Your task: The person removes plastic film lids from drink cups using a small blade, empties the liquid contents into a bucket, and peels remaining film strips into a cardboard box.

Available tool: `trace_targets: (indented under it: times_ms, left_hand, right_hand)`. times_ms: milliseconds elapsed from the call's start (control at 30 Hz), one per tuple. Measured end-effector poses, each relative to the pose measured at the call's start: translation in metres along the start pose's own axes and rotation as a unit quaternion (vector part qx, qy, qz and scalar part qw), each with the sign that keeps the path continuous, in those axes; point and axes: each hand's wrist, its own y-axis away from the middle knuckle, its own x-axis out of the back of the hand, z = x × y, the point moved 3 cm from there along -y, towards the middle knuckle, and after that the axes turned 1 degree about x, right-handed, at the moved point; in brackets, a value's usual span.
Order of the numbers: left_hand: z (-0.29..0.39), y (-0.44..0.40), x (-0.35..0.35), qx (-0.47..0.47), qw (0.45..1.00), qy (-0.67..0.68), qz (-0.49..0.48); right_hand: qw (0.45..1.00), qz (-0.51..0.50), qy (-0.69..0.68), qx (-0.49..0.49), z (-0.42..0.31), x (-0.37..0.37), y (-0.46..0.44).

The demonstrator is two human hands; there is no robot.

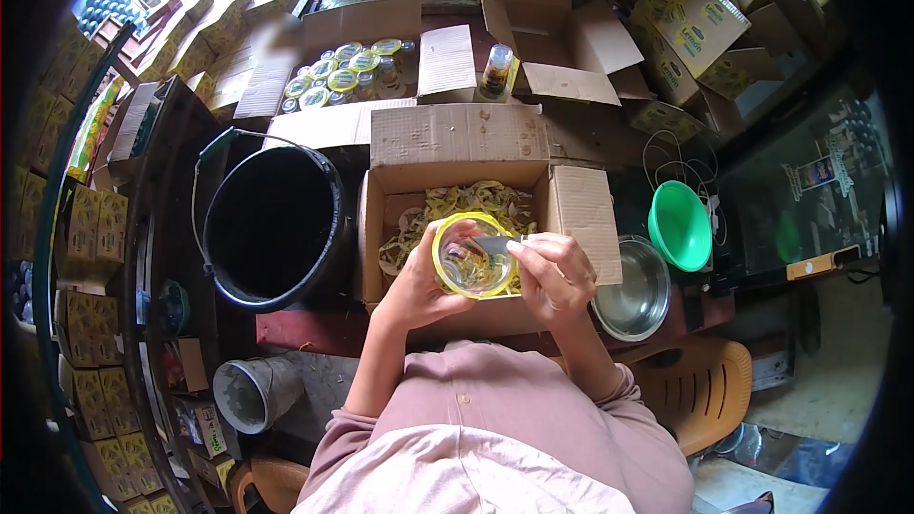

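My left hand is wrapped round the side of a clear jar with a yellow rim, its mouth tilted up towards me. A small flat grey blade, probably a knife, is pinched in the fingers of my right hand; its handle is hidden in the grip. The blade reaches over the jar's mouth at the right side. Directly beneath both hands stands an open cardboard box holding a heap of curled yellow strips.
To the left is a black bucket, with a grey bucket below it. A metal bowl and a green bowl sit at right. Beyond are a carton of yellow-lidded jars, a single jar and an open carton.
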Motion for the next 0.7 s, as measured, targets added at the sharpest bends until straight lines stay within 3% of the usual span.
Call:
trace_targets:
  times_ms: [200,333,533,700]
  left_hand:
    - [0.003,0.001,-0.001,-0.012,0.999,-0.051,-0.007]
    - [0.001,0.000,-0.002,-0.005,1.000,-0.009,-0.004]
    - [-0.008,0.001,-0.002,-0.002,0.995,0.099,-0.008]
    - [-0.005,-0.001,-0.004,0.000,0.989,0.148,0.004]
  right_hand:
    - [1.000,-0.001,-0.020,-0.016,0.001,-0.004,-0.001]
    - [0.998,0.011,-0.042,-0.043,0.003,-0.006,0.000]
    - [0.947,0.022,-0.209,-0.244,0.009,-0.010,-0.001]
    - [0.920,0.029,-0.252,-0.298,0.004,-0.008,-0.004]
